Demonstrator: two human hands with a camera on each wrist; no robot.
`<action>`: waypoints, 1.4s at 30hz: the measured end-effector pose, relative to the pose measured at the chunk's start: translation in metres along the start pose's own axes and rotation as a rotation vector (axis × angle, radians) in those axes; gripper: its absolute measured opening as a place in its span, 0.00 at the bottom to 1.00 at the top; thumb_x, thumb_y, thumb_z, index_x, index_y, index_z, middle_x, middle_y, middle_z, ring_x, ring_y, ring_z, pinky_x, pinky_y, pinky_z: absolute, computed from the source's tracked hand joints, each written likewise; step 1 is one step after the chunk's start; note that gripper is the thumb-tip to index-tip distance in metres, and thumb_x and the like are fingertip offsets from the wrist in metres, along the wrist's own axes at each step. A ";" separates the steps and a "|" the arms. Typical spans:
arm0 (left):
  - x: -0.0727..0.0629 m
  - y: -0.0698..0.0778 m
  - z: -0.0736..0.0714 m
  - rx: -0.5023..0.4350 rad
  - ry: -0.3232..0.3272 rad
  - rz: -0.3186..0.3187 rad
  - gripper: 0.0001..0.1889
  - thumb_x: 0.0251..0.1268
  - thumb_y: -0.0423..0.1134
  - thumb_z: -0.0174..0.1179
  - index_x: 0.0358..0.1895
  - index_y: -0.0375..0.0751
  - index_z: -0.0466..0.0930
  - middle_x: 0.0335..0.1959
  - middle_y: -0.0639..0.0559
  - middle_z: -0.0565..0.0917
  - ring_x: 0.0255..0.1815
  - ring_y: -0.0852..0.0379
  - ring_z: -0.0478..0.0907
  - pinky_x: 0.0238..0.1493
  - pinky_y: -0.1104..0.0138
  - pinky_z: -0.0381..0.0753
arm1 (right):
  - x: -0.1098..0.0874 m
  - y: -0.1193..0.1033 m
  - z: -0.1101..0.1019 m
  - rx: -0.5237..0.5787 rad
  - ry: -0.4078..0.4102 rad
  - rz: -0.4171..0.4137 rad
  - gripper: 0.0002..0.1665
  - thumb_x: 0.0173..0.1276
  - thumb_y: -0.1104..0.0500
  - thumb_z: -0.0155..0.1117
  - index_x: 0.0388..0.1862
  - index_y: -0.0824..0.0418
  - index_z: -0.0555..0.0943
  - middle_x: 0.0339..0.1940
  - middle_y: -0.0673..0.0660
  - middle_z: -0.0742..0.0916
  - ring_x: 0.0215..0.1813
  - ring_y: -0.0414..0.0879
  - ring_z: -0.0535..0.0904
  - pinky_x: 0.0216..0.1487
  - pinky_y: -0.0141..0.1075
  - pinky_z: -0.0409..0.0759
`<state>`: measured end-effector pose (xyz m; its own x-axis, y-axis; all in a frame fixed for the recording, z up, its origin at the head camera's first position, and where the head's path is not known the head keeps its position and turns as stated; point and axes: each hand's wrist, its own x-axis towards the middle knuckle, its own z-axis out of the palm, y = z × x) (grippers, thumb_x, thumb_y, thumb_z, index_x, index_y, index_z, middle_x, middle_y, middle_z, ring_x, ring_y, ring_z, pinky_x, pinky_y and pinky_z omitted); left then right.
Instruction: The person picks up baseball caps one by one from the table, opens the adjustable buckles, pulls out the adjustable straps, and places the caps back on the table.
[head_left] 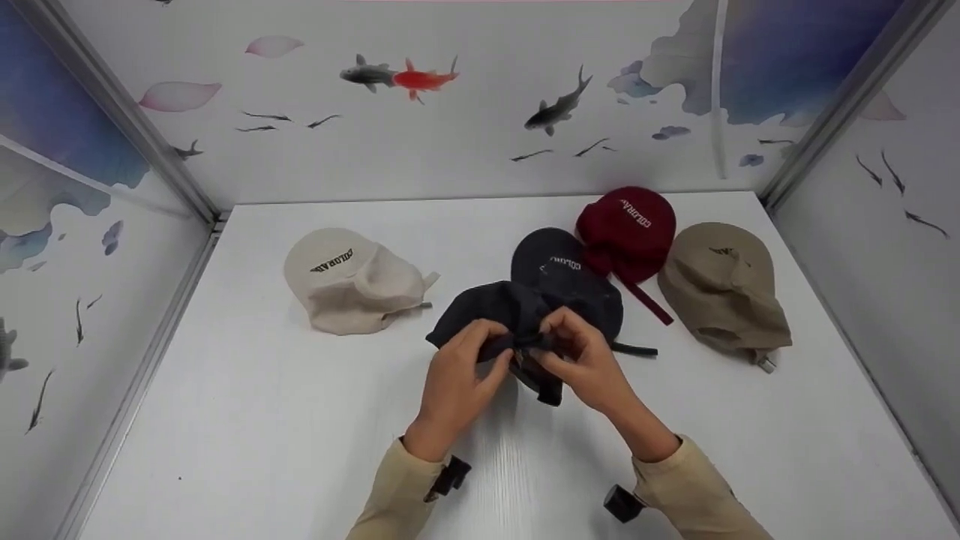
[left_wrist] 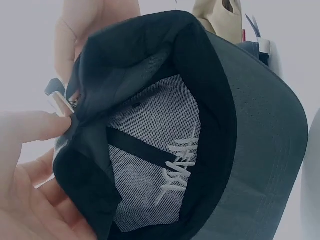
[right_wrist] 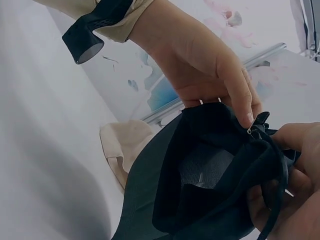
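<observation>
Both hands hold a dark baseball cap (head_left: 484,306) above the table, gripping its back near the strap. My left hand (head_left: 461,379) pinches the back edge, its thumb beside a metal buckle (left_wrist: 62,104) in the left wrist view. My right hand (head_left: 589,364) grips the other side of that back edge, close to the buckle. In the right wrist view a dark strap (right_wrist: 278,200) hangs down past the right fingers. The cap's mesh lining (left_wrist: 150,150) and the back of white embroidery show inside. Partly behind the held cap lies another dark cap (head_left: 547,251).
A cream cap (head_left: 330,285) lies to the left on the white table (head_left: 262,435). At the right back are a red cap (head_left: 634,225), its strap stretched forward, and a khaki cap (head_left: 724,292). Printed panels with fish (head_left: 555,109) enclose the table at the back and sides.
</observation>
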<state>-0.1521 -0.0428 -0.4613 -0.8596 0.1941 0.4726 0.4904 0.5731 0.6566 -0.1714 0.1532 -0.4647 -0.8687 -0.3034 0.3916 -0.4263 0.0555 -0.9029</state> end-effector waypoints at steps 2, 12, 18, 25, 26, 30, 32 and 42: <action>0.001 -0.001 0.000 0.006 0.013 0.000 0.09 0.66 0.36 0.65 0.47 0.44 0.80 0.43 0.53 0.85 0.46 0.61 0.82 0.50 0.64 0.83 | 0.000 0.001 -0.001 0.017 -0.024 -0.003 0.09 0.64 0.76 0.61 0.40 0.71 0.73 0.35 0.47 0.83 0.37 0.36 0.78 0.40 0.27 0.79; 0.002 -0.013 -0.004 -0.043 0.044 -0.068 0.09 0.64 0.33 0.65 0.45 0.44 0.79 0.43 0.53 0.85 0.43 0.61 0.83 0.46 0.63 0.84 | -0.004 0.006 -0.010 0.162 -0.116 0.020 0.10 0.65 0.77 0.60 0.42 0.75 0.70 0.38 0.45 0.85 0.40 0.36 0.82 0.43 0.27 0.82; -0.001 -0.012 -0.006 -0.145 -0.059 -0.095 0.12 0.68 0.39 0.63 0.51 0.43 0.77 0.48 0.52 0.84 0.48 0.59 0.81 0.52 0.62 0.81 | -0.006 0.006 -0.007 0.157 -0.114 0.040 0.09 0.67 0.75 0.60 0.43 0.74 0.70 0.39 0.45 0.85 0.38 0.36 0.80 0.39 0.26 0.81; -0.003 -0.009 -0.005 -0.216 -0.162 -0.081 0.18 0.67 0.41 0.66 0.57 0.42 0.75 0.56 0.49 0.82 0.60 0.57 0.79 0.62 0.60 0.78 | -0.006 0.009 -0.004 0.130 -0.103 0.043 0.08 0.68 0.74 0.59 0.44 0.74 0.71 0.37 0.45 0.84 0.34 0.35 0.78 0.33 0.26 0.77; -0.003 -0.009 -0.004 -0.228 -0.167 -0.078 0.19 0.67 0.41 0.66 0.57 0.42 0.75 0.56 0.49 0.82 0.60 0.57 0.79 0.63 0.60 0.78 | -0.006 0.010 -0.004 0.125 -0.100 0.044 0.08 0.68 0.75 0.59 0.44 0.73 0.71 0.37 0.45 0.84 0.33 0.35 0.77 0.31 0.26 0.76; -0.003 -0.010 -0.003 -0.255 -0.172 -0.070 0.20 0.66 0.44 0.67 0.57 0.43 0.75 0.56 0.50 0.82 0.61 0.57 0.78 0.64 0.60 0.77 | -0.006 0.011 -0.004 0.121 -0.085 0.030 0.08 0.68 0.76 0.58 0.44 0.73 0.71 0.35 0.45 0.84 0.27 0.33 0.73 0.21 0.30 0.71; -0.003 -0.009 -0.002 -0.265 -0.165 -0.069 0.19 0.66 0.45 0.67 0.56 0.43 0.76 0.55 0.50 0.83 0.60 0.58 0.79 0.63 0.60 0.77 | -0.006 0.012 -0.004 0.123 -0.081 0.015 0.08 0.67 0.77 0.57 0.43 0.73 0.71 0.34 0.45 0.84 0.25 0.33 0.72 0.19 0.33 0.68; -0.002 -0.007 -0.003 -0.197 -0.134 -0.080 0.12 0.65 0.40 0.67 0.48 0.44 0.78 0.47 0.51 0.85 0.50 0.60 0.81 0.55 0.63 0.80 | -0.007 0.011 -0.005 0.115 -0.077 0.036 0.08 0.68 0.74 0.59 0.43 0.73 0.71 0.36 0.45 0.84 0.34 0.35 0.77 0.34 0.26 0.77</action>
<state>-0.1532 -0.0493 -0.4654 -0.9016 0.2659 0.3413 0.4276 0.4273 0.7966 -0.1711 0.1602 -0.4760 -0.8594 -0.3751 0.3475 -0.3594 -0.0402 -0.9323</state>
